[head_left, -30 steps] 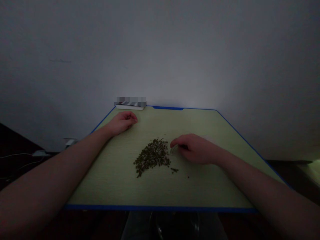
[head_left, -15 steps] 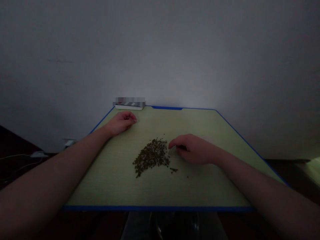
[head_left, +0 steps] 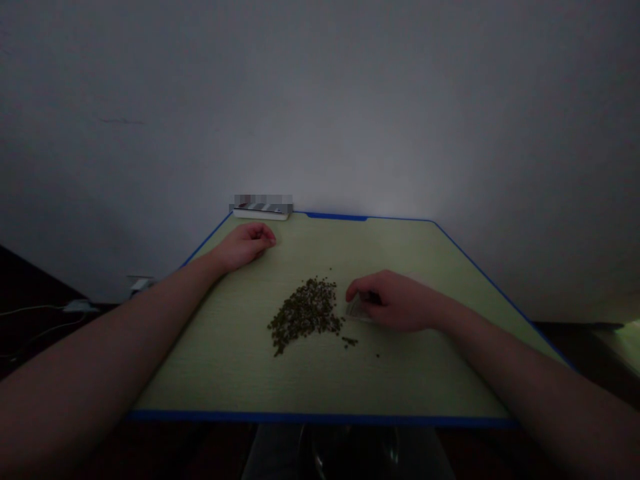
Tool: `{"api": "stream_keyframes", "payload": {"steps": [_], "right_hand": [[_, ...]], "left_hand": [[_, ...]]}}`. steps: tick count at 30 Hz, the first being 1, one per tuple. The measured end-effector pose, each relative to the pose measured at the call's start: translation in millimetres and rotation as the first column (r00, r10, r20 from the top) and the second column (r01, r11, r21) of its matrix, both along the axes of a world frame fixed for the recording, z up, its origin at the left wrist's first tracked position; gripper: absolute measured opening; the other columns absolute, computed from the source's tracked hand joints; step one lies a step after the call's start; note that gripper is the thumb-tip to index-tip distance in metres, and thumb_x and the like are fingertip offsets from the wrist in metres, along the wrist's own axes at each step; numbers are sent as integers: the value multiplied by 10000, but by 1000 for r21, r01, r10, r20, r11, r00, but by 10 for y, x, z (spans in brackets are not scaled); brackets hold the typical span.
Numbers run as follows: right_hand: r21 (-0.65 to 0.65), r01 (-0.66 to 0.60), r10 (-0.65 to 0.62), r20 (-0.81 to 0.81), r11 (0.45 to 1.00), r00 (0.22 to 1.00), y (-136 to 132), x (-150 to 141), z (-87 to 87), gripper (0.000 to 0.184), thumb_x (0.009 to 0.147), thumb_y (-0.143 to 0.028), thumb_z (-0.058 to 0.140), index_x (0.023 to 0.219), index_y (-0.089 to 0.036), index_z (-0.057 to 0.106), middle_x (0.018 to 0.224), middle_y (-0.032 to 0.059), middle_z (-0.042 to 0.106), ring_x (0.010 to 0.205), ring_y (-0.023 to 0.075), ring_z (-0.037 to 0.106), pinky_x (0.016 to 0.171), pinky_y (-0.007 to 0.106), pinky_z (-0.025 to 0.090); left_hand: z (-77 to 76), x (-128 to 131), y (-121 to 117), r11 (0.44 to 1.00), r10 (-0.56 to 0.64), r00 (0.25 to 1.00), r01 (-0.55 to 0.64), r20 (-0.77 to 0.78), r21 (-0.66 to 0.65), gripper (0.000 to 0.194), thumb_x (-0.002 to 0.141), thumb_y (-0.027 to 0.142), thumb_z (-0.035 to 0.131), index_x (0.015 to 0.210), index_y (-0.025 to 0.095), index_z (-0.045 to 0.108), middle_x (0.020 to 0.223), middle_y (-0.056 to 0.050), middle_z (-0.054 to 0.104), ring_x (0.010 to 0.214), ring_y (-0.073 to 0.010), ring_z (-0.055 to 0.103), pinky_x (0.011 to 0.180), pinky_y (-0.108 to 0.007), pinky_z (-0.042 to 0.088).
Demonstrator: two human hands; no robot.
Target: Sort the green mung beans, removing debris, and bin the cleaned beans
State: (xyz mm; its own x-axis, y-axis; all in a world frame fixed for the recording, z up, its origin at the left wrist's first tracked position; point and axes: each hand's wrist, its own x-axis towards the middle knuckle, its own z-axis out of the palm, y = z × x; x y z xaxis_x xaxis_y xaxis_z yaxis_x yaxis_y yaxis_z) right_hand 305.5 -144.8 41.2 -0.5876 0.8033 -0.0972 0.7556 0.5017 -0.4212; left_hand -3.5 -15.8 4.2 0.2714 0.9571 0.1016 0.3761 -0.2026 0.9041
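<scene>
A loose pile of small, dark greenish-brown grains or beans (head_left: 306, 312) lies spread on the table. To its right, my right hand (head_left: 397, 300) rests low with curled fingers around a clear, thin-walled piece (head_left: 356, 309), perhaps plastic. The hand covers most of that piece, so its kind cannot be told. Back on the left side of the table is my left hand (head_left: 245, 245), its fingers curled in and the thumb close to the forefinger. Whatever may be between those fingertips is too small or hidden to see. A few stray grains (head_left: 350, 342) lie just off the pile.
The pale green table (head_left: 225, 380) has a blue rim and stands against a grey wall (head_left: 330, 113). A white-edged flat object (head_left: 261, 215), partly blurred out, sits at the back left corner. White cables (head_left: 75, 307) run at the far left. Dim light throughout.
My right hand has drawn slightly to the right with the clear piece, leaving a wider gap to the pile. The left hand keeps its pose; the view has shifted a little.
</scene>
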Motion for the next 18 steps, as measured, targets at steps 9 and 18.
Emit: {"api": "stream_keyframes", "payload": {"steps": [9,18], "right_hand": [[-50,-14,14,16,999,1000,-44,-29,12,364,746,-108,546,1055,-171,727,617,-32,607,539,111,495,560,246,347],[-45,21,-20,40,999,999,-52,-14,16,352,731,-114,546,1024,-183,730,607,-36,603,533,110,499,549,248,343]], "left_hand": [[16,8,-6,1000,6,1000,-6,-5,-14,162,662,286,646,749,164,584,458,67,438,415,-84,371,416,-219,247],[17,2,-15,1000,9,1000,-9,-21,7,151,664,283,644,740,167,586,463,70,437,415,-82,367,421,-216,246]]}}
